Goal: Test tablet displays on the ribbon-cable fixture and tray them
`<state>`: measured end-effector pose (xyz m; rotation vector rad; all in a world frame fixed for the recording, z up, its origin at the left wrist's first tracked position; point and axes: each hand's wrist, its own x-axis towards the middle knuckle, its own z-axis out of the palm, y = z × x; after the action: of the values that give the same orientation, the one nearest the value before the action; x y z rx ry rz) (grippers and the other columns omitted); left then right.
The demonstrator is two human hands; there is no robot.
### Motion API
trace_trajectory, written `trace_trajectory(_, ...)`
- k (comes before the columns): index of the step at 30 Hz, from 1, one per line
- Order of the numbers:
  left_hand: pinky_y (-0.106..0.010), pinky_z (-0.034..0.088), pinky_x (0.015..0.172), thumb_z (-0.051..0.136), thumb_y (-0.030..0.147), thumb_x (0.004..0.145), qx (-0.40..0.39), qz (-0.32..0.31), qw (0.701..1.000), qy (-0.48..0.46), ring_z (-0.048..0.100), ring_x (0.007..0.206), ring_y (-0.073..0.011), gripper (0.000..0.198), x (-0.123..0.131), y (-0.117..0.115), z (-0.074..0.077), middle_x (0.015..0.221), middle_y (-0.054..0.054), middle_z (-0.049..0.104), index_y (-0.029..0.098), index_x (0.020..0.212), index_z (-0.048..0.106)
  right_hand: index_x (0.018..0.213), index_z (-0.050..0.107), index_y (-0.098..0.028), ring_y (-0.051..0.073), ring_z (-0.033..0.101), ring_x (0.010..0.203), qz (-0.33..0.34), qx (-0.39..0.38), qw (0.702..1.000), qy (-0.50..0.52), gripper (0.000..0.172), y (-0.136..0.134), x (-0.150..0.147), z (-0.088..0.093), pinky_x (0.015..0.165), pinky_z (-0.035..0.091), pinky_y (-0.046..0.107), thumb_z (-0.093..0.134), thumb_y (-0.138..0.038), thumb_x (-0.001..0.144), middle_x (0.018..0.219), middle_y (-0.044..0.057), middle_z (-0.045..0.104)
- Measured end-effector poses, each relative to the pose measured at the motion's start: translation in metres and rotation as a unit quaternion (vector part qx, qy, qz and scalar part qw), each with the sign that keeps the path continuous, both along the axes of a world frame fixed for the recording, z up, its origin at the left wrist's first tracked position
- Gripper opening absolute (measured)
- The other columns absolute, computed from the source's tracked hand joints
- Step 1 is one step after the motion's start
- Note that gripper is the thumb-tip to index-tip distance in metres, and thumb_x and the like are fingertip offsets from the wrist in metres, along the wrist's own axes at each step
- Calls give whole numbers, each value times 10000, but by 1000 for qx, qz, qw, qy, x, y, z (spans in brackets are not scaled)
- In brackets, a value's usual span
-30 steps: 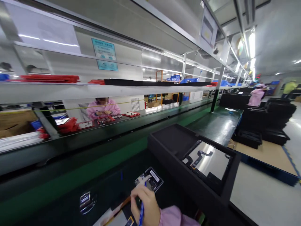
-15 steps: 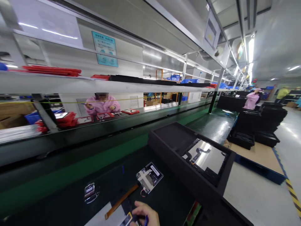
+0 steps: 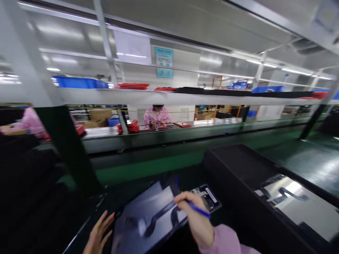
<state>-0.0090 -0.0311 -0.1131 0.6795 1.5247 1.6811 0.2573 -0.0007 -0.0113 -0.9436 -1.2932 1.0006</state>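
Observation:
A flat rectangular panel (image 3: 143,222) with dark ribbon cables is tilted up at the bottom centre, blurred by motion. My right hand (image 3: 196,215), in a pink sleeve, pinches its upper right edge. A blue pen-like tool (image 3: 198,210) lies across the same hand, held in its fingers. My left hand (image 3: 98,234) is at the panel's left edge with fingers stretched and apart; the fingertips seem to touch the edge. Just behind my right hand lies a small black-framed board (image 3: 209,197) with a white label, partly hidden.
To the right stands a black foam tray (image 3: 233,190) holding another silvery panel (image 3: 299,201) with a ribbon cable. A dark green post (image 3: 69,148) rises at the left beside a dark stack (image 3: 23,197). Across the green bench, a person in pink (image 3: 158,114) works near red sleeves.
The view has swung left. A tilted panel now shows between my hands, and my left hand has come into view. My right hand still has the blue tool.

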Motion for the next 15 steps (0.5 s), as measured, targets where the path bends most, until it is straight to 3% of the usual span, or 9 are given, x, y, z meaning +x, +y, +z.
trace_trajectory(2, -532, 405, 1001, 446, 754, 660, 6, 26, 997, -72, 501, 1220, -358, 708, -3, -3, 7, 1070, -82, 714, 267, 1164, 547, 645, 706, -194, 166, 621, 598, -13, -51, 996, 65, 53, 40, -2, 19, 542, 495, 252, 709, -240, 618, 615, 0, 663)
trace_trajectory(5, -476, 463, 919, 537, 783, 567, 19, 6, 997, -78, 541, 1169, -358, 683, -3, -4, 9, 1031, -78, 729, 268, 1010, 614, 721, 684, -163, 126, 582, 562, -16, -75, 995, 67, 98, 106, -19, 29, 481, 447, 220, 685, -260, 711, 633, -13, 634)
trace_trajectory(10, -410, 494, 794, 503, 745, 668, 43, 1, 999, -23, 616, 1054, -319, 599, -1, -1, -2, 1017, -72, 736, 269, 1010, 630, 1055, 598, -146, 143, 624, 799, -17, -103, 994, 28, 231, 198, -71, 19, 665, 537, 306, 581, -312, 894, 1020, 45, 632)
trace_trajectory(15, -418, 516, 708, 522, 770, 628, 24, -18, 999, 40, 665, 914, -317, 611, -5, 6, -13, 913, -80, 743, 261, 945, 642, 1160, 560, -162, 189, 617, 928, -34, -86, 995, -21, 309, 244, -109, 1, 759, 539, 375, 580, -319, 895, 1152, 71, 594)
